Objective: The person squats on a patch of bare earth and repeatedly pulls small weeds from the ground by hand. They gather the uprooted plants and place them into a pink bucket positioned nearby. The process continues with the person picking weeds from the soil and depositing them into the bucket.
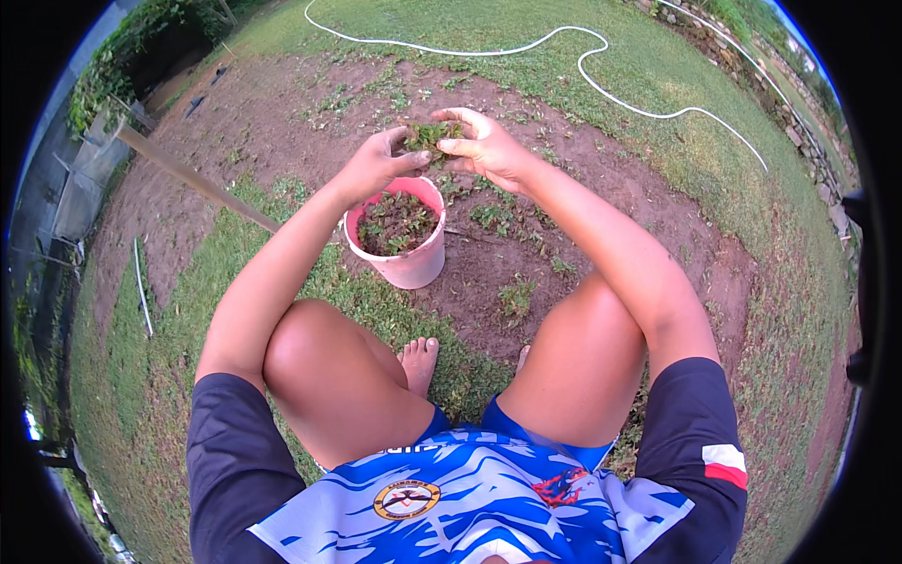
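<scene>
A clump of small green weeds (427, 139) is held between my two hands, just beyond the far rim of a pink bucket (413, 267). My left hand (383, 162) has its fingers curled against the clump's left side. From the right, my right hand (487, 148) grips the same clump, thumb and fingers around it. Inside the bucket lies a heap of pulled weeds and soil (396, 224), nearly up to the rim. The bucket stands upright in front of my left knee, where grass meets bare soil.
Loose weeds (516, 297) grow or lie on the brown soil (620, 202) around the bucket. A wooden pole (193, 177) slants in from the left, ending near my left forearm. Across the far grass winds a white hose (601, 68). My bare foot (419, 362) rests close to the bucket.
</scene>
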{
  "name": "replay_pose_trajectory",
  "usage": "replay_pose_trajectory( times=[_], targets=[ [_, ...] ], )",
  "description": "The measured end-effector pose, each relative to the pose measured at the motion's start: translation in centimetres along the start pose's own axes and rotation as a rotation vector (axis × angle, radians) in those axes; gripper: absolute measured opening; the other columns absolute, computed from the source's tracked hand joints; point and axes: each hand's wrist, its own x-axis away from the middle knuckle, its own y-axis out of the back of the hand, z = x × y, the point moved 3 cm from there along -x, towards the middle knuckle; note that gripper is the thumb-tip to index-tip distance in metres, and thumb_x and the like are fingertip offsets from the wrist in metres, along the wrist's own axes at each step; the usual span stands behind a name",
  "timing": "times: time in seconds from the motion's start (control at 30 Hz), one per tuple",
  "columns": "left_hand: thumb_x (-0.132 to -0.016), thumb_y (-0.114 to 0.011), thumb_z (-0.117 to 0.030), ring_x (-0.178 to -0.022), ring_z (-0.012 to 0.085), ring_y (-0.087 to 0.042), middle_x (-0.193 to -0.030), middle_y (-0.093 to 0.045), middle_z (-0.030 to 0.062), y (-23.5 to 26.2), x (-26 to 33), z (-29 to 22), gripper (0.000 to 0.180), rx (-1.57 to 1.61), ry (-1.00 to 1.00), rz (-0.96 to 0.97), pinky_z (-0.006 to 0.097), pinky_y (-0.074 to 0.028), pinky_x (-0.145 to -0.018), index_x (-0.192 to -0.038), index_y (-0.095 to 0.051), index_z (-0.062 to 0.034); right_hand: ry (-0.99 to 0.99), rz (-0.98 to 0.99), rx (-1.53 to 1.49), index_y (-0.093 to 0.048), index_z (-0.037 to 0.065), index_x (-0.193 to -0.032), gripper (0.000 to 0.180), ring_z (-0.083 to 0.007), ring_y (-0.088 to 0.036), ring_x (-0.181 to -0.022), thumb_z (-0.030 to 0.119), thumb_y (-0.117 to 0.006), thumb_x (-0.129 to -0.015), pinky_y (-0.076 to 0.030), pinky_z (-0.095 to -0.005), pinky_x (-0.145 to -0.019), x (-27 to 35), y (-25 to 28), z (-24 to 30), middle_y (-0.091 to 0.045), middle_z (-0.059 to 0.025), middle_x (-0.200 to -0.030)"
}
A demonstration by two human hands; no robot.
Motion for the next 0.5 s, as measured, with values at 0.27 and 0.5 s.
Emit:
replay_pose_trajectory(
  times=[0.27,0.5],
  targets=[
    [-0.098,-0.067,-0.032,-0.061,0.0086,-0.051,-0.068,-0.055,-0.0009,0.6,-0.8,0.5,0.032,-0.597,-0.056,-0.128,0.031,-0.046,-0.060,-0.103,-0.065,-0.0007,0.059,-0.204,0.479,-0.060,-0.006,-0.127,0.044,-0.0177,-0.069,-0.092,0.011,-0.074,-0.089,-0.060,-0.0335,-0.074,1.3,1.3,1.8,-0.069,-0.0132,-0.110],
    [-0.082,-0.078,-0.031,-0.120,0.0334,-0.061,-0.130,-0.063,0.0238,1.2,-0.1,3.5,0.077,-0.841,0.206,0.047,0.039,-0.046,-0.103,-0.147,-0.047,-0.0038,-0.092,-0.141,0.281,-0.055,0.000,-0.138,0.056,-0.0190,-0.063,-0.111,0.020,-0.075,-0.090,-0.055,-0.0379,-0.093,3.0,4.1,1.2,-0.063,-0.0089,-0.129]
  ],
)
